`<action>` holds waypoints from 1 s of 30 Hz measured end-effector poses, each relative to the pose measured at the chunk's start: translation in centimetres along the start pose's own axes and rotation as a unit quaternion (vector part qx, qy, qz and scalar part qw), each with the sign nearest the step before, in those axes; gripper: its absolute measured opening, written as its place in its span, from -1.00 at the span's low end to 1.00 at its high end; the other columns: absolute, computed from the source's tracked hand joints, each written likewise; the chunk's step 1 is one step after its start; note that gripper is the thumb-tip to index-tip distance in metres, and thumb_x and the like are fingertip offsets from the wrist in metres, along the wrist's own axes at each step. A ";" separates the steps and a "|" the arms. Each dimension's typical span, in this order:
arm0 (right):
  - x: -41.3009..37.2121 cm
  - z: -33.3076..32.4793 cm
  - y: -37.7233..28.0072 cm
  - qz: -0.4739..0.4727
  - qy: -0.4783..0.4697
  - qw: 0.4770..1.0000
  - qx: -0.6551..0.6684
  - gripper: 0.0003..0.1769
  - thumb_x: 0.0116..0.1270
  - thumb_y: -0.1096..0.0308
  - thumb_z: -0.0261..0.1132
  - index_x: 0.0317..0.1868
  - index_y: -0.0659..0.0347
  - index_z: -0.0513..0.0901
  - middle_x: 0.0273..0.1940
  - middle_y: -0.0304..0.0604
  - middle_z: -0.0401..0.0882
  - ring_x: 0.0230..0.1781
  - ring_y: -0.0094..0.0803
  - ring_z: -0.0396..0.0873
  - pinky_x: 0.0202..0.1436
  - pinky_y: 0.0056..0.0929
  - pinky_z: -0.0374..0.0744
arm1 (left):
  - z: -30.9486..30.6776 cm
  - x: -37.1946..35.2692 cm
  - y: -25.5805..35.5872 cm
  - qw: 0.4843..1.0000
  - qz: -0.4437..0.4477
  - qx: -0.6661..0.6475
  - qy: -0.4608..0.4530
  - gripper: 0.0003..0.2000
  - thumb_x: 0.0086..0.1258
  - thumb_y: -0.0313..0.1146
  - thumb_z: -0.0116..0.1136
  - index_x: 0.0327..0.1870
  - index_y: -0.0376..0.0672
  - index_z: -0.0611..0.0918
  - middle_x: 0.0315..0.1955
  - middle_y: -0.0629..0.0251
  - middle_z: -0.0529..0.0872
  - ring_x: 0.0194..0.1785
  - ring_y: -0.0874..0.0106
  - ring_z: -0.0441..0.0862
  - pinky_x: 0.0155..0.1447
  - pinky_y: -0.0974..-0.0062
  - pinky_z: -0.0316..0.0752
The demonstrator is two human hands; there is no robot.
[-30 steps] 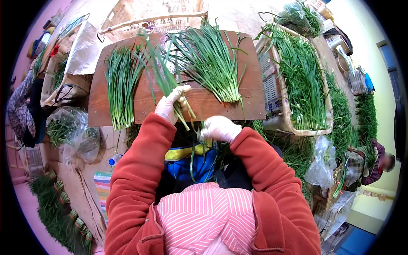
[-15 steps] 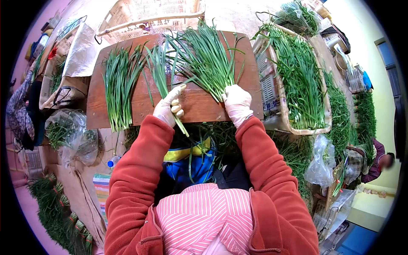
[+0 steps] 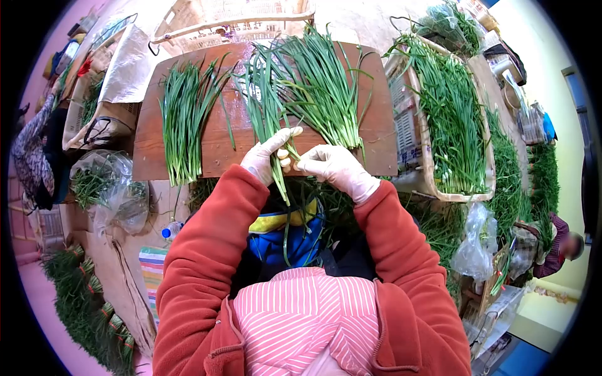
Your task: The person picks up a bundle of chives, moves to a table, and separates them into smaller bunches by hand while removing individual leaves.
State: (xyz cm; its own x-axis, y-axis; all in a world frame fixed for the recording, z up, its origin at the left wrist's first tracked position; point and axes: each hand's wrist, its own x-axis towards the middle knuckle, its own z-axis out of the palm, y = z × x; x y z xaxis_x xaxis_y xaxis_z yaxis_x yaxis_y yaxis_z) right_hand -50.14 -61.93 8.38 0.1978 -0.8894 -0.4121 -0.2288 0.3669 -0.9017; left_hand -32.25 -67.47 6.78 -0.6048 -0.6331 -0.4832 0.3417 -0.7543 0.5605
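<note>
My gloved left hand (image 3: pixel 268 158) is closed around a small bunch of garlic chives (image 3: pixel 263 106), its leaves pointing away over the board and its pale stems hanging past the near edge. Close beside it, my gloved right hand (image 3: pixel 335 170) pinches the stem ends of a few chives that cross to the left hand. A larger pile of chives (image 3: pixel 326 94) lies fanned out on the right of the brown wooden board (image 3: pixel 219 160). Another bundle (image 3: pixel 180 125) rests on the board's left side, stems toward me.
A plastic crate (image 3: pixel 429 172) heaped with chives stands right of the board, another crate (image 3: pixel 235 28) beyond it. Clear plastic bags (image 3: pixel 473 244) hang or lie at both sides. Tied bundles (image 3: pixel 88 301) sit at lower left. A person (image 3: pixel 555 247) is at far right.
My right hand has left the larger pile and come left, now pinching stems beside my left hand. The left hand still holds its bunch, which looks fuller. The view has shifted slightly.
</note>
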 end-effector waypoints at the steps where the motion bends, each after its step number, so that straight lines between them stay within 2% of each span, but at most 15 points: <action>1: -0.1 0.0 -0.5 0.041 -0.029 0.997 0.062 -0.66 0.28 0.11 0.21 -0.26 0.26 0.61 -0.40 -0.33 0.58 -0.52 -0.63 0.36 -0.41 -0.64 0.38 | 0.0 0.0 0.0 1.000 -0.001 0.000 0.000 -0.60 0.36 -0.15 0.07 0.16 -0.11 0.48 -0.68 0.59 0.30 -0.62 0.66 0.24 -0.51 0.67 0.14; 3: -0.3 -0.1 -1.2 0.031 -0.043 0.998 0.040 -0.60 0.33 0.02 0.12 -0.23 0.23 0.61 -0.42 -0.37 0.57 -0.58 -0.65 0.31 -0.47 -0.67 0.33 | 0.0 0.2 -0.1 0.999 -0.005 -0.034 -0.012 -0.66 0.29 -0.21 0.17 0.05 -0.13 0.57 -0.68 0.54 0.32 -0.62 0.62 0.29 -0.52 0.63 0.18; 7: 0.2 0.0 -0.4 0.073 -0.103 0.986 0.112 -0.62 0.33 0.01 0.11 -0.19 0.17 0.61 -0.46 -0.41 0.52 -0.63 -0.75 0.24 -0.57 -0.74 0.20 | -0.1 0.2 0.0 1.000 -0.001 -0.011 -0.009 -0.62 0.32 -0.19 0.14 0.09 -0.16 0.53 -0.69 0.54 0.33 -0.62 0.61 0.31 -0.52 0.62 0.20; 10: 0.6 0.4 0.0 0.109 -0.168 0.938 0.282 -0.65 0.41 0.07 0.01 -0.20 0.15 0.58 -0.53 -0.44 0.47 -0.71 -0.76 0.21 -0.67 -0.78 0.14 | 0.4 -0.3 0.4 0.999 0.012 0.006 -0.045 -0.58 0.34 -0.17 0.11 0.14 -0.21 0.48 -0.70 0.55 0.34 -0.61 0.60 0.33 -0.51 0.61 0.22; 13: 0.4 0.7 -0.2 0.113 -0.194 0.912 0.343 -0.63 0.43 0.09 -0.03 -0.19 0.21 0.56 -0.51 -0.43 0.47 -0.74 -0.77 0.20 -0.72 -0.81 0.11 | 0.6 -0.7 1.0 0.994 0.028 0.052 -0.094 -0.49 0.35 -0.09 0.05 0.22 -0.23 0.38 -0.73 0.55 0.32 -0.62 0.57 0.34 -0.48 0.57 0.25; 19: 0.0 0.7 -0.4 0.055 -0.169 0.918 0.353 -0.70 0.36 0.17 0.07 -0.19 0.23 0.59 -0.55 -0.43 0.45 -0.74 -0.79 0.17 -0.70 -0.80 0.12 | 1.4 -1.8 1.6 0.990 0.059 0.027 -0.126 -0.52 0.35 -0.13 0.06 0.16 -0.28 0.42 -0.74 0.49 0.35 -0.65 0.55 0.35 -0.50 0.57 0.25; 21: -0.1 0.5 -0.3 0.077 -0.133 0.952 0.263 -0.67 0.36 0.15 0.07 -0.16 0.26 0.59 -0.42 -0.38 0.53 -0.67 -0.82 0.24 -0.66 -0.83 0.18 | 1.1 -1.6 2.1 0.983 0.107 0.098 -0.117 -0.57 0.34 -0.15 0.07 0.10 -0.28 0.48 -0.74 0.48 0.37 -0.67 0.55 0.34 -0.51 0.59 0.24; 22: -0.1 0.4 -0.3 0.078 -0.131 0.978 0.140 -0.68 0.28 0.10 0.17 -0.31 0.22 0.62 -0.44 -0.39 0.54 -0.63 -0.78 0.29 -0.60 -0.76 0.26 | 1.0 -1.8 2.2 0.989 0.094 0.095 -0.059 -0.60 0.33 -0.18 0.10 0.05 -0.30 0.52 -0.75 0.49 0.36 -0.68 0.57 0.31 -0.51 0.61 0.23; 23: 0.4 0.8 1.4 0.046 -0.103 0.994 -0.009 -0.69 0.19 0.10 0.23 -0.36 0.20 0.65 -0.47 -0.26 0.60 -0.55 -0.53 0.48 -0.47 -0.53 0.44 | 0.8 -1.7 2.3 0.988 0.111 0.101 -0.022 -0.61 0.33 -0.20 0.11 0.05 -0.33 0.52 -0.71 0.49 0.39 -0.66 0.59 0.31 -0.51 0.63 0.22; 24: 0.2 1.4 1.8 0.027 -0.072 0.966 -0.247 -0.70 0.15 0.11 0.24 -0.36 0.19 0.66 -0.46 -0.18 0.61 -0.48 -0.37 0.54 -0.38 -0.42 0.49 | 0.6 -1.3 2.5 0.991 0.118 0.066 -0.015 -0.61 0.33 -0.21 0.11 0.05 -0.33 0.52 -0.69 0.49 0.41 -0.65 0.60 0.32 -0.51 0.63 0.23; 25: -0.1 1.9 2.3 0.006 -0.038 0.881 -0.471 -0.71 0.10 0.12 0.25 -0.36 0.19 0.67 -0.45 -0.10 0.63 -0.40 -0.21 0.60 -0.30 -0.31 0.53 | 0.0 -0.9 2.6 0.992 0.125 0.032 -0.008 -0.61 0.33 -0.22 0.11 0.05 -0.34 0.52 -0.67 0.49 0.42 -0.63 0.60 0.32 -0.51 0.63 0.24; 26: -0.1 2.3 3.2 0.045 -0.086 0.843 -0.530 -0.72 0.08 0.13 0.25 -0.36 0.17 0.67 -0.41 -0.05 0.63 -0.34 -0.14 0.60 -0.23 -0.27 0.54 | -0.9 -0.8 2.9 0.988 0.132 0.085 -0.004 -0.61 0.35 -0.20 0.07 0.08 -0.30 0.50 -0.46 0.38 0.58 -0.48 0.54 0.47 -0.37 0.57 0.41; 27: 0.0 2.4 3.9 0.084 -0.133 0.797 -0.583 -0.73 0.05 0.14 0.25 -0.37 0.15 0.68 -0.38 -0.01 0.64 -0.28 -0.07 0.61 -0.16 -0.23 0.54 | -1.4 -0.4 2.6 0.988 0.131 0.086 -0.005 -0.61 0.35 -0.20 0.07 0.08 -0.30 0.50 -0.46 0.38 0.58 -0.48 0.54 0.47 -0.37 0.57 0.41; 29: -0.4 1.8 3.1 0.092 -0.175 0.798 -0.570 -0.72 0.02 0.11 0.27 -0.37 0.12 0.69 -0.37 -0.03 0.64 -0.29 -0.11 0.61 -0.17 -0.26 0.54 | -2.0 0.1 2.0 0.983 0.137 0.053 0.106 -0.62 0.38 -0.21 0.02 0.11 -0.27 0.48 -0.17 0.26 0.64 -0.26 0.41 0.57 -0.13 0.43 0.51; 30: -0.7 1.4 1.3 0.097 -0.111 0.826 -0.544 -0.70 0.03 0.10 0.28 -0.33 0.13 0.69 -0.32 -0.03 0.65 -0.24 -0.12 0.61 -0.12 -0.24 0.54 | -2.7 0.1 2.1 0.991 0.098 0.047 0.084 -0.63 0.40 -0.22 -0.02 0.11 -0.25 0.47 0.03 0.18 0.57 -0.10 0.31 0.58 0.01 0.30 0.50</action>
State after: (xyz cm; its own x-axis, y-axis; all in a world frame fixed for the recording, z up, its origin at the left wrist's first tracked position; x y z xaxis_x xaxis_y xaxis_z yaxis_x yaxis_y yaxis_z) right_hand -49.23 -60.44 7.35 0.1991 -0.7263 -0.6579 -0.9740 -0.0726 -0.2146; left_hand -29.65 -69.62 6.11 -0.4020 -0.7918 -0.4599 0.3682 -0.5997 0.7105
